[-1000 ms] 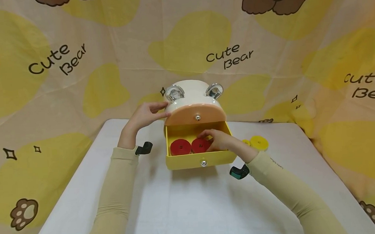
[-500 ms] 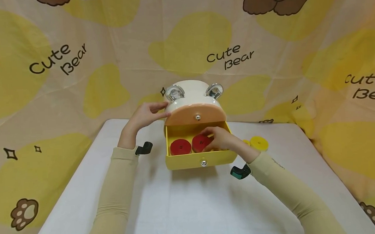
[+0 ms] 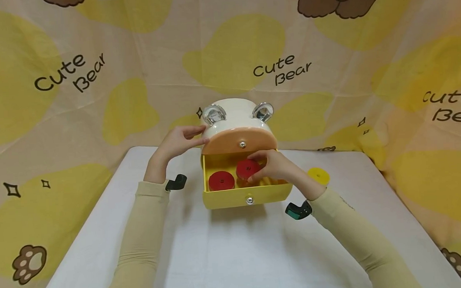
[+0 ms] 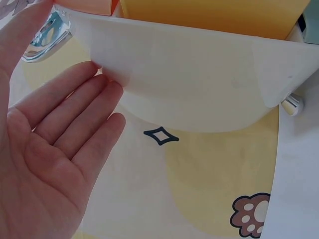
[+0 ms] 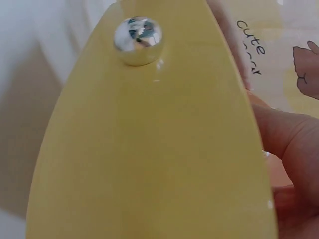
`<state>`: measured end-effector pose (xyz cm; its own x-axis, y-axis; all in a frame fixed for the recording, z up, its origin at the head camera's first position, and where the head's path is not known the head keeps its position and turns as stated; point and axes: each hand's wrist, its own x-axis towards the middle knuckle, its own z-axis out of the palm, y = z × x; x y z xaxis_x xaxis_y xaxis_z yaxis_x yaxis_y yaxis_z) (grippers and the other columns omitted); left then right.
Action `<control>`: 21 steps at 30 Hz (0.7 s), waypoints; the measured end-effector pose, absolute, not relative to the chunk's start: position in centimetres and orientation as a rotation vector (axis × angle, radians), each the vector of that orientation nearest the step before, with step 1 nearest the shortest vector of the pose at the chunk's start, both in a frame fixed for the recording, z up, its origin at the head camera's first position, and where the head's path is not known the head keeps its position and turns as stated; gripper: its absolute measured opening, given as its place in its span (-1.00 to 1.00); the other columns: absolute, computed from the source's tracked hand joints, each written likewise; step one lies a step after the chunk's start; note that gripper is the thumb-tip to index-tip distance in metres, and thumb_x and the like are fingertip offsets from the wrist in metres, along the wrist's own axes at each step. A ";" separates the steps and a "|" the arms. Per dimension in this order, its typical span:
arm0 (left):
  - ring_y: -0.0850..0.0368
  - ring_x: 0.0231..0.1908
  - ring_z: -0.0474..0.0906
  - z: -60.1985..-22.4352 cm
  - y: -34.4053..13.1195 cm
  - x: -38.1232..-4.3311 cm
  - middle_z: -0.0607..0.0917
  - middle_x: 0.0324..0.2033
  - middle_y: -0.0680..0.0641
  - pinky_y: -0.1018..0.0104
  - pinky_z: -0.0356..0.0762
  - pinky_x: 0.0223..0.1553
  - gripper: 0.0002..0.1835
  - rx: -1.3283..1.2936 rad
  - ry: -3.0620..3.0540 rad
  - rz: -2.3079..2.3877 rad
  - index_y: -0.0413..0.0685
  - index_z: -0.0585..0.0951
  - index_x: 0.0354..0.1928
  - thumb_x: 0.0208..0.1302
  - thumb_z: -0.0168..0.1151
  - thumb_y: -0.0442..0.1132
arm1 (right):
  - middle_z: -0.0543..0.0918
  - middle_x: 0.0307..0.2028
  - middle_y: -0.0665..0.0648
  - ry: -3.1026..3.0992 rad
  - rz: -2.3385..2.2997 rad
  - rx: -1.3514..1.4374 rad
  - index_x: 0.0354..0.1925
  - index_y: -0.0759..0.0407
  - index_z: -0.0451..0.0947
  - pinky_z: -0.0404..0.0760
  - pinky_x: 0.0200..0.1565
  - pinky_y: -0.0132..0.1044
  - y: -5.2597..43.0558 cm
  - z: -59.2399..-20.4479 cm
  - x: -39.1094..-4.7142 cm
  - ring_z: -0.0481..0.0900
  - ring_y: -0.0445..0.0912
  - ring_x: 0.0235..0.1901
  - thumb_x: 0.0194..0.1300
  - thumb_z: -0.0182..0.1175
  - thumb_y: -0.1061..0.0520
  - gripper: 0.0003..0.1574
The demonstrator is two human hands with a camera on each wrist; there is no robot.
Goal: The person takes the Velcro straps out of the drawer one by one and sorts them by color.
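Note:
A small white storage box (image 3: 236,111) with silver ears has its yellow lower drawer (image 3: 225,200) pulled out. Two thick red discs with small central holes are in view there. My right hand (image 3: 276,165) reaches in and pinches the right-hand red disc (image 3: 246,169) between thumb and fingers, tilted and raised above the other red disc (image 3: 221,180). In the right wrist view, the drawer front (image 5: 149,139) hides most of that hand. My left hand (image 4: 60,114) touches the box's white side with its fingers nearly straight.
To the right of the box, a yellow disc (image 3: 318,176) lies on the white table (image 3: 236,256). Above the drawer is an orange panel (image 3: 230,140) with a silver knob. A printed cloth (image 3: 151,43) hangs behind and at both sides.
My right hand has lifted the right-hand red disc, tilting it up away from the drawer floor and the other disc. The left hand stays where it was.

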<state>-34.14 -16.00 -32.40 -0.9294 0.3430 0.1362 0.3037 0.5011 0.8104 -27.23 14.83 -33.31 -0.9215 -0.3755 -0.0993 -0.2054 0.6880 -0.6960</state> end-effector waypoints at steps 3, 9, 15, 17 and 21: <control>-0.09 0.27 0.39 -32.1 -15.8 -33.9 0.48 0.25 -0.11 -0.01 0.37 0.25 -0.36 0.578 2.690 1.430 -0.04 0.46 0.27 0.15 0.35 -0.02 | 0.59 0.06 0.08 2.654 -1.072 -0.457 0.12 0.05 0.52 0.51 0.10 -0.10 15.1 -32.8 -27.0 0.49 0.02 0.04 -0.12 0.53 -0.02 -0.22; -0.01 0.26 0.41 -32.2 -15.9 -33.9 0.50 0.24 -0.06 0.04 0.39 0.24 -0.35 0.583 2.688 1.434 0.03 0.49 0.25 0.12 0.37 0.05 | 0.56 0.09 0.06 2.648 -1.077 -0.421 0.13 0.00 0.51 0.50 0.10 -0.08 15.8 -31.9 -26.3 0.46 0.02 0.07 -0.12 0.53 -0.06 -0.20; 0.03 0.24 0.43 -32.7 -16.1 -34.3 0.53 0.22 0.01 0.04 0.41 0.22 -0.27 0.601 2.703 1.432 0.12 0.51 0.24 0.01 0.38 0.21 | 0.56 0.11 0.09 2.647 -1.126 -0.467 0.13 0.03 0.52 0.60 0.02 -0.13 16.7 -30.8 -25.5 0.49 0.04 0.07 -0.12 0.53 -0.06 -0.20; 0.04 0.24 0.44 -32.7 -16.1 -34.3 0.53 0.22 0.02 0.04 0.42 0.22 -0.26 0.600 2.704 1.431 0.14 0.51 0.24 0.00 0.38 0.23 | 0.54 0.13 0.11 2.640 -1.136 -0.464 0.15 0.03 0.50 0.63 -0.02 -0.15 17.1 -30.5 -25.3 0.51 0.05 0.05 -0.12 0.53 -0.07 -0.17; 0.03 0.24 0.44 -32.6 -16.1 -34.2 0.53 0.22 0.02 0.04 0.43 0.21 -0.26 0.601 2.703 1.427 0.14 0.50 0.24 0.00 0.38 0.24 | 0.52 0.15 0.08 2.623 -1.140 -0.401 0.18 -0.02 0.47 0.65 -0.05 -0.17 17.9 -29.8 -24.8 0.54 0.06 0.02 -0.13 0.52 -0.13 -0.13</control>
